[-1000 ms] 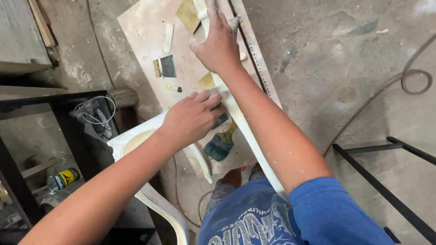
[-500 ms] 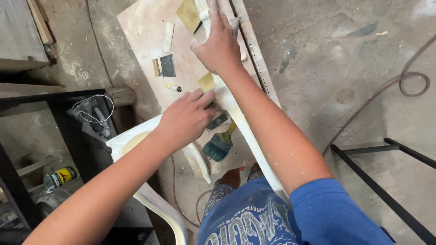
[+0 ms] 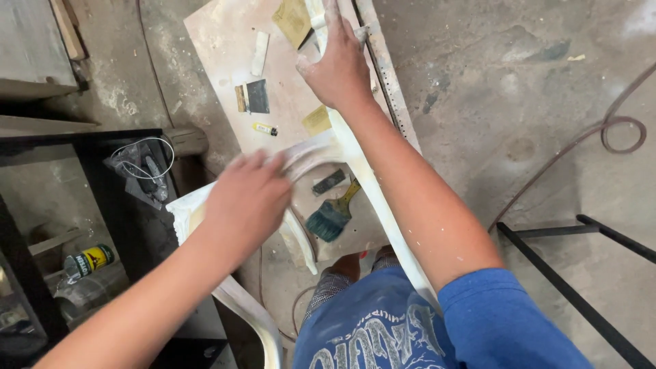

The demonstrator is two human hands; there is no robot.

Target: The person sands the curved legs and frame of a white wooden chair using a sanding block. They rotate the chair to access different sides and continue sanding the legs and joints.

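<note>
A white, primer-coated chair frame [image 3: 372, 188] lies across a dusty wooden board [image 3: 219, 75]. My right hand [image 3: 336, 68] is closed over the frame's long straight rail at the top of the view. My left hand [image 3: 247, 199], blurred, lies flat with fingers together on the frame's curved part [image 3: 307, 154]; whatever is under the palm is hidden. A paintbrush [image 3: 333, 216] with a yellow handle and teal bristles lies between my arms, beside a dark strip [image 3: 329, 182]. My blue shirt fills the bottom edge.
On the board lie a putty knife [image 3: 256, 96], yellow sandpaper pieces [image 3: 292, 19], a small yellow tube [image 3: 265, 128] and a white stick [image 3: 259, 53]. A black shelf at left holds bagged wire [image 3: 140, 167] and a yellow can [image 3: 87, 261]. A black metal frame [image 3: 581, 273] and cable [image 3: 618, 130] lie right.
My left hand has slid down and to the left along the curved white part and is now blurred. My right hand has stayed on the rail.
</note>
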